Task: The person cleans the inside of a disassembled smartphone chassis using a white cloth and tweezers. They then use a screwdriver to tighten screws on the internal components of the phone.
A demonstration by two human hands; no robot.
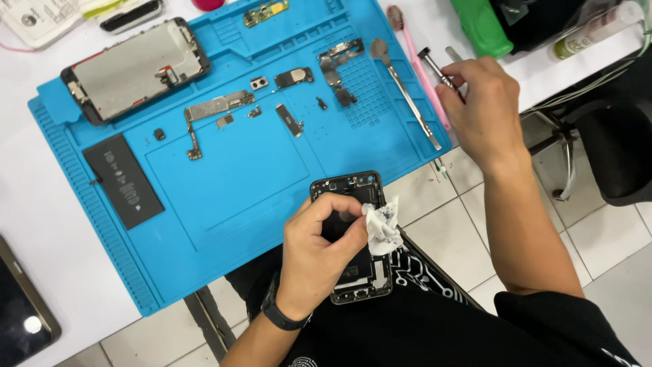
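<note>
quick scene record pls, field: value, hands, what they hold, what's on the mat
left hand: grips an opened black phone housing over the lap, with a crumpled white wipe pinched against it
right hand: at the mat's right edge, fingers closed on a slim metal tool
mat: blue work mat on a white table
on mat: black battery, screen assembly, metal spudger, small brackets and flex parts
beside mat: pink toothbrush
</note>
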